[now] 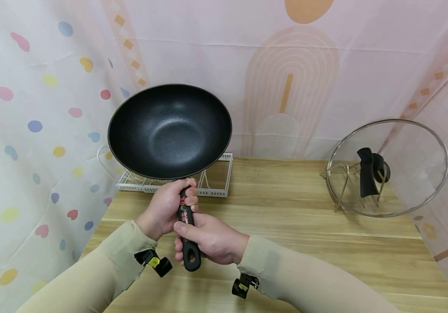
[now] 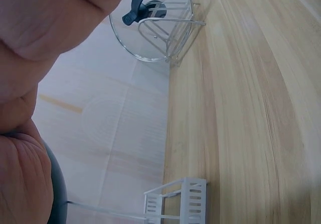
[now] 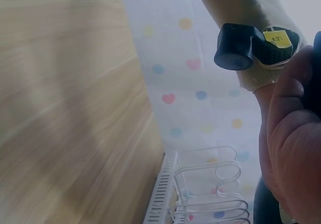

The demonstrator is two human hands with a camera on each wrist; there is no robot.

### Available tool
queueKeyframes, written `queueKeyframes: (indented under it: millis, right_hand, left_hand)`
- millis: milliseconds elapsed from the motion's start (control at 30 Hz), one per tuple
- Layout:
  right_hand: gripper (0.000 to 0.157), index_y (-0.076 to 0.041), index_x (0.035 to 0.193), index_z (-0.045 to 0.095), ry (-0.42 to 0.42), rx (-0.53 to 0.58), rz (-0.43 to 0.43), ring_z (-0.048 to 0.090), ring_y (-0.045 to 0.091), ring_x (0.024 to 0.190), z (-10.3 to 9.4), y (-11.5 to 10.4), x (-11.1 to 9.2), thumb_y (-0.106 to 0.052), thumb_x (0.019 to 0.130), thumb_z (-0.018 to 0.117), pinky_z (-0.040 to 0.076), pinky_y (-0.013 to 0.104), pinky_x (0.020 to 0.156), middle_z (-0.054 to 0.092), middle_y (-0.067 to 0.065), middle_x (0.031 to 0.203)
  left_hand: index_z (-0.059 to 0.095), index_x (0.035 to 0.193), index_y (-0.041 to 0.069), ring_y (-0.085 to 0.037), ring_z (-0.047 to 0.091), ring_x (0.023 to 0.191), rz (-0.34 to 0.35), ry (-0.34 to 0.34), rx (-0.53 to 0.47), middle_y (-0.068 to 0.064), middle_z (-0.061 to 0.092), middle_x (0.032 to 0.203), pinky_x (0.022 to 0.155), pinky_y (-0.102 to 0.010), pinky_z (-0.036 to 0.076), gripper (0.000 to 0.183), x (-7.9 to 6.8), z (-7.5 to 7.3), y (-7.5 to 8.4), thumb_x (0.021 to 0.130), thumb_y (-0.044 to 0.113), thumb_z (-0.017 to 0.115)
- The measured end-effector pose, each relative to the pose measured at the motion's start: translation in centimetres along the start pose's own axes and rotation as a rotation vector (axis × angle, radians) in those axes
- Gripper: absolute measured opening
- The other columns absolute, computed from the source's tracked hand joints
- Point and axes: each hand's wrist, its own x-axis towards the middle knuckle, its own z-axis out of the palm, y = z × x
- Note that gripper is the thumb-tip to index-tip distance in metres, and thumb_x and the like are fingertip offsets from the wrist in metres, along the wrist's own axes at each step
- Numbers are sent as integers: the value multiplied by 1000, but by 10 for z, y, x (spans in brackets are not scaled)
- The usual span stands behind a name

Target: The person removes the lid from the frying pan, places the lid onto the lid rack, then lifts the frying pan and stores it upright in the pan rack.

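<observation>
A black wok (image 1: 173, 130) is held up with its inside facing me, tilted above the rack behind it. My left hand (image 1: 165, 206) grips the upper part of its black handle, close to the pan. Lower on the same handle, my right hand (image 1: 216, 237) curls its fingers underneath with the thumb on top. The handle's end with its hanging hole sticks out below that hand. In the left wrist view, curled fingers (image 2: 45, 28) fill the left side. The right wrist view has my right hand (image 3: 296, 138) at its right edge.
A white wire dish rack (image 1: 224, 174) stands on the wooden table (image 1: 279, 208) behind the wok, partly hidden by it. At the right, a glass lid (image 1: 416, 174) with a black knob leans in a metal stand (image 1: 341, 191). Patterned curtains (image 1: 208, 43) border the table.
</observation>
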Motion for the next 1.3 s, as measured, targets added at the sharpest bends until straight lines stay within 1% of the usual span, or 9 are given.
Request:
queueKeyframes:
  millis: [233, 400, 533, 633, 967, 1200, 1300]
  right_hand:
    - [11, 0, 116, 50, -39, -8, -23, 67, 9, 79, -1, 0, 0, -9, 112, 45, 58, 25, 81, 61, 1, 87]
    - [18, 4, 126, 47, -32, -16, -24, 68, 8, 82, -1, 1, 1, -5, 111, 47, 56, 23, 81, 61, 0, 91]
    - [23, 7, 130, 47, -22, -23, -29, 68, 8, 82, -1, 2, 2, -5, 111, 47, 57, 24, 81, 62, 1, 93]
    - [25, 8, 131, 48, -16, -29, -32, 68, 8, 82, -1, 3, 3, -6, 111, 47, 57, 24, 82, 62, 1, 94]
    - [20, 6, 126, 50, 2, -25, -37, 67, 8, 81, 2, 4, 7, -7, 111, 48, 57, 23, 80, 63, 0, 92]
    - [27, 10, 133, 48, 13, -12, -37, 67, 8, 80, 3, 6, 9, -7, 111, 47, 57, 23, 81, 63, 1, 92]
    - [26, 9, 132, 49, 14, -8, -33, 67, 8, 80, 3, 6, 10, -7, 111, 47, 56, 23, 80, 63, 1, 92]
  left_hand:
    - [47, 93, 16, -3, 46, 52, 10, 17, 10, 11, 43, 68, 58, -19, 45, 26, -2, -5, 3, 114, 21, 32]
    - [47, 95, 16, -4, 46, 52, 11, 26, 4, 11, 43, 68, 57, -19, 46, 25, -3, -9, 5, 114, 22, 32]
    - [47, 95, 16, -4, 45, 52, 8, 26, -6, 11, 43, 68, 57, -19, 46, 25, -3, -12, 5, 115, 22, 33]
    - [47, 95, 16, -4, 45, 52, 9, 25, -14, 11, 43, 68, 57, -19, 45, 25, -3, -13, 5, 115, 22, 32]
    - [47, 94, 17, -4, 45, 52, 14, 32, -11, 11, 44, 68, 56, -19, 45, 25, -3, -18, 7, 115, 22, 34]
    - [46, 92, 17, -3, 46, 52, 23, 7, 0, 11, 44, 68, 56, -18, 46, 27, -3, -22, 7, 115, 22, 32]
    - [46, 93, 17, -4, 46, 52, 22, 5, -10, 11, 44, 68, 56, -18, 46, 26, -3, -23, 7, 115, 21, 32]
